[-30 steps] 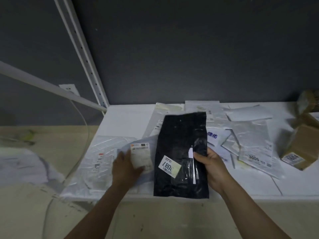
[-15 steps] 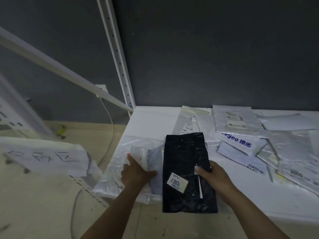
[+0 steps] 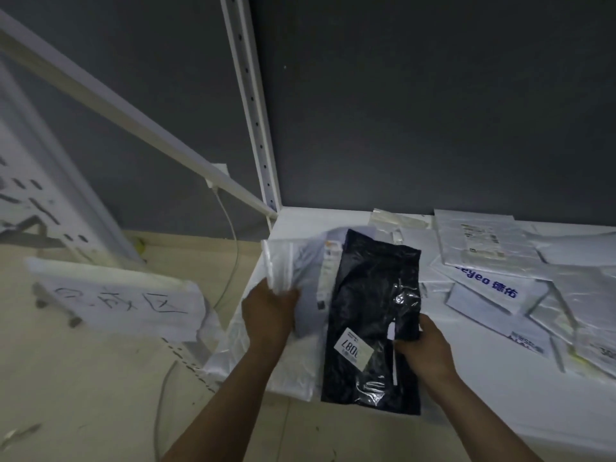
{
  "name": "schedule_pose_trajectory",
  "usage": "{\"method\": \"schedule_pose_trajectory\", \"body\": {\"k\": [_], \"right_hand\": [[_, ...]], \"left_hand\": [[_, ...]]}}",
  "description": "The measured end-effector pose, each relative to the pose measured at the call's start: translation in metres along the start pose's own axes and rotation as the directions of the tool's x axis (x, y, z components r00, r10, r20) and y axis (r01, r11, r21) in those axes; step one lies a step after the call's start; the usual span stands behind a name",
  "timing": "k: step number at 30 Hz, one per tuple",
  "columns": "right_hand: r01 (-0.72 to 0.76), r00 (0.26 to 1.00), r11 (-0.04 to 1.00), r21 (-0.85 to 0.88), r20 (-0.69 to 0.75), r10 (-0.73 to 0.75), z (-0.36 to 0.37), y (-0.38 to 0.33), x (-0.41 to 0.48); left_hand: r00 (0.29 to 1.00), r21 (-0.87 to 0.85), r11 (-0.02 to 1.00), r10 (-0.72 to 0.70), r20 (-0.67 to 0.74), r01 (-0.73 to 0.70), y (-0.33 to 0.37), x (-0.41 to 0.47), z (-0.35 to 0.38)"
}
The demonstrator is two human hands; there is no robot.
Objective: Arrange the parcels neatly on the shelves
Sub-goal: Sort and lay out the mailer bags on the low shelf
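Looking down from my head, my left hand has its fingers curled round the lower edge of a pale translucent plastic parcel, which tilts up off the white shelf. My right hand pinches the right edge of a flat black glossy plastic parcel with a white number label. It sits at the shelf's front left, its lower end past the front edge. Silver-white mailer parcels lie scattered to the right.
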State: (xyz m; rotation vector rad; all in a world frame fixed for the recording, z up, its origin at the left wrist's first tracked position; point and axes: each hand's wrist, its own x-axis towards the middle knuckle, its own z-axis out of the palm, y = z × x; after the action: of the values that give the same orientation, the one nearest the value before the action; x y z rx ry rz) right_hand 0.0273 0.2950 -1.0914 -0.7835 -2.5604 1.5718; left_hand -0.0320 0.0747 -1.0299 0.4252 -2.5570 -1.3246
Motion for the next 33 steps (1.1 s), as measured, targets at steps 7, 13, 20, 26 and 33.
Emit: {"method": "schedule_pose_trajectory", "body": {"k": [7, 13, 20, 26, 33], "right_hand": [[0.096, 0.973, 0.993, 0.061, 0.205, -0.107, 0.042, -0.022, -0.007], [0.145, 0.958, 0.989, -0.004, 0.252, -0.14, 0.064, -0.029, -0.003], [-0.093, 0.986, 0.788, 0.609, 0.164, -0.01, 0.021, -0.036, -0.004], [-0.296, 0.93, 0.608, 0.737, 0.366, 0.008, -0.018, -0.024, 0.003], [-0.402, 0.915, 0.591, 0.699, 0.314, 0.251, -0.017, 0.017, -0.012]], "left_hand": [[0.948, -0.42, 0.907, -0.147, -0.282, 0.016, 0.014, 0.009, -0.028], [0.974, -0.536, 0.842, -0.165, -0.153, 0.058, 0.012, 0.016, -0.031], [0.966, -0.423, 0.876, -0.153, 0.209, 0.231, -0.006, 0.011, -0.008], [0.891, -0.478, 0.818, -0.089, 0.444, 0.32, -0.009, 0.002, 0.013], [0.807, -0.466, 0.788, -0.066, 0.586, 0.403, -0.017, -0.026, 0.039]]}}
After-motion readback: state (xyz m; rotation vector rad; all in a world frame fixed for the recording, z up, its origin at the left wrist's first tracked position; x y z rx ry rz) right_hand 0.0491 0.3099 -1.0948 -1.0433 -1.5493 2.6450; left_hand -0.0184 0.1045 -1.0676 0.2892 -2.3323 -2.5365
